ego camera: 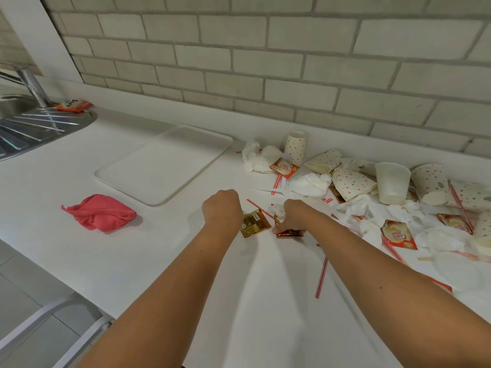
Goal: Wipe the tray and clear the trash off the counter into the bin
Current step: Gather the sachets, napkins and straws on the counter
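A white tray (164, 163) lies flat on the white counter (148, 251), and a crumpled pink cloth (99, 212) sits to its left front. My left hand (221, 208) is curled over a brown-gold sachet (253, 224) and holds it at its left edge. My right hand (293, 217) pinches a dark red sachet (289, 232) against the counter, beside a small crumpled wrapper (279, 211). Trash spreads to the right: dotted paper cups (348, 181), a plain white cup (392, 183), crumpled tissues (309, 184), creamer packets (398, 235) and red-striped straws (321, 277).
A steel sink (32, 123) with a tap stands at the far left, and an orange packet (74, 105) lies behind it. A brick wall runs along the back of the counter. The counter's front edge drops to a tiled floor (26, 293) at the lower left. No bin is in view.
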A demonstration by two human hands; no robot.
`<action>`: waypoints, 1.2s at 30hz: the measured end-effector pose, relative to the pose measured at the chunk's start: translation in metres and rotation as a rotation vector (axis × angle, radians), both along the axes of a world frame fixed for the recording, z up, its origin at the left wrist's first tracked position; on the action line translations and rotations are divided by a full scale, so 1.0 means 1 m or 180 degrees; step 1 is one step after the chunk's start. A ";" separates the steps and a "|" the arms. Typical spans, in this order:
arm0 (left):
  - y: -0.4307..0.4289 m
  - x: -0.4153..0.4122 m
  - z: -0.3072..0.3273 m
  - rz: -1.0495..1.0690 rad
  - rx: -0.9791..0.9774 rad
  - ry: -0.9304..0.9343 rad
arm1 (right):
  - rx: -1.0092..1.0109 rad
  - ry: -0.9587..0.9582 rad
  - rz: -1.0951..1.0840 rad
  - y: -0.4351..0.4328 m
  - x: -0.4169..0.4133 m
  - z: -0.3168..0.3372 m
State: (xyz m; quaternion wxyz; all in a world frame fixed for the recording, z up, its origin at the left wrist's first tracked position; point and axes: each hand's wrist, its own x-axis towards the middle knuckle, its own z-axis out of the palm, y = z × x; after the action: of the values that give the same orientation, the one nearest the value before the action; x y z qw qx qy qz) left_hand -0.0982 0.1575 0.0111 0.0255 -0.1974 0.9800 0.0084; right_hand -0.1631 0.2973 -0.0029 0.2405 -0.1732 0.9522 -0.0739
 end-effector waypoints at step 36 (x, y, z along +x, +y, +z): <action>-0.100 0.090 -0.032 0.0504 0.1958 -0.0818 | -0.0021 0.0511 0.0609 -0.047 0.057 0.001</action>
State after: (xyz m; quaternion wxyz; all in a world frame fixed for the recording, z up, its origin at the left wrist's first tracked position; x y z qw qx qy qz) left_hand -0.0081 0.0573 -0.0210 0.2064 -0.2553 0.9019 0.2805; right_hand -0.1063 0.2501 -0.0017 0.1689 -0.2694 0.9473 -0.0396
